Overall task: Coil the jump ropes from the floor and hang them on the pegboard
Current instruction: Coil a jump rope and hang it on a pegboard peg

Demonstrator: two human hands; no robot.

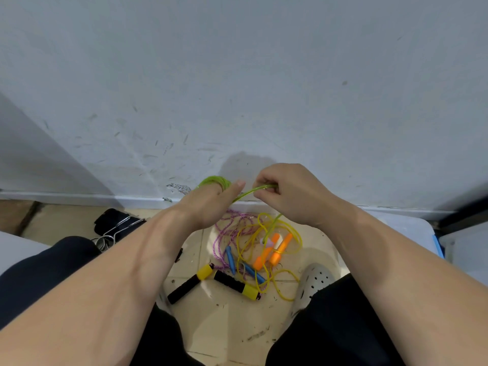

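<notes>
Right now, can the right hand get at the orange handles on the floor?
Likely yes, once freed: the right hand pinches the green rope, but the orange handles lie exposed just below it.

A scuffed white wall (237, 75) fills twelve o'clock, a grey perforated clog (314, 282) sits at five o'clock, and bent metal wire (116, 227) lies at eight o'clock.

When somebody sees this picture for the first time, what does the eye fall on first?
The two hands in the middle: a bright green rope is looped around the left hand, and the right hand pinches its free strand. Below them, on the floor, lies a tangle of pink rope, yellow rope and orange handles.
</notes>
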